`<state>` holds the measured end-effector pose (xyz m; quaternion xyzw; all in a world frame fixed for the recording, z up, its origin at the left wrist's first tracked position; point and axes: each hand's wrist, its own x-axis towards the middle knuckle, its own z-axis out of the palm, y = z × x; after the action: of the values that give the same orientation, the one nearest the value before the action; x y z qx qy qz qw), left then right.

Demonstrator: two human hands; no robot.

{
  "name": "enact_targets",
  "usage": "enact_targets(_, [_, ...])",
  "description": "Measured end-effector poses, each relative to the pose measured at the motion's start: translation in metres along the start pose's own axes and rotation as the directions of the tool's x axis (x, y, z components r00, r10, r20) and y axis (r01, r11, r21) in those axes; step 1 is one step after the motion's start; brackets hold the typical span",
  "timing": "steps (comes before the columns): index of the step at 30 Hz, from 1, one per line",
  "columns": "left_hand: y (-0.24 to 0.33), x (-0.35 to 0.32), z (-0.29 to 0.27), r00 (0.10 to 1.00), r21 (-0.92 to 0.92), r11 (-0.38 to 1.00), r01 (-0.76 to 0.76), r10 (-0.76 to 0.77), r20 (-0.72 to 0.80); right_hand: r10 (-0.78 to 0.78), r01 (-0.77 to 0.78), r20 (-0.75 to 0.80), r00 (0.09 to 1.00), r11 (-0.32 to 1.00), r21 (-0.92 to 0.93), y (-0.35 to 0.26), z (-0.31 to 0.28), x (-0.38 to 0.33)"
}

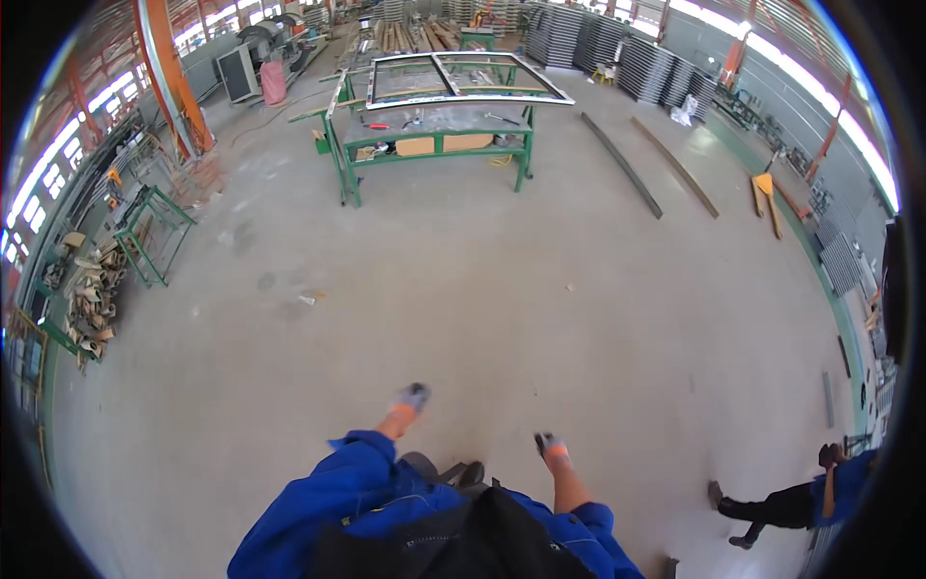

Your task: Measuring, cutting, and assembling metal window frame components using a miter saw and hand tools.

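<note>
Over the grey floor (482, 318), the person's left grip (413, 397) and right grip (550, 446), both gloved, hang apart; I cannot tell whether each is spread or curled. Well ahead of them, a rectangular frame (447, 75) lies over the green-legged counter (458, 123).

A rectangular window frame (447, 76) with pale outer edges lies flat, one crossbar splitting it into two unequal panels. It rests above a green-legged steel workbench (459, 121), whose grey top shows along the near side, and its near right corner juts past the bench's end.
</note>
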<state>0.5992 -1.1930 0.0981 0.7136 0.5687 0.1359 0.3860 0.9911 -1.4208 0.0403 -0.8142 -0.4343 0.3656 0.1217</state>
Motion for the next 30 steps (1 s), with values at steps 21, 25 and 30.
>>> enact_targets(21, [-0.181,0.064,-0.123,0.980,0.581,0.811,0.068,-0.164,0.114,0.056,0.046,0.298,0.953,0.945,-0.323,0.104,0.023,0.108])
enact_targets(25, [-0.136,0.257,-0.144,0.952,-0.080,0.960,0.270,-0.278,-0.130,-0.054,0.091,0.274,0.960,0.988,-0.125,0.073,0.062,0.145])
enact_targets(30, [-0.038,0.375,-0.180,0.969,-0.124,0.966,0.226,-0.236,-0.078,-0.123,0.188,0.229,0.966,0.939,-0.288,-0.017,0.056,0.202])
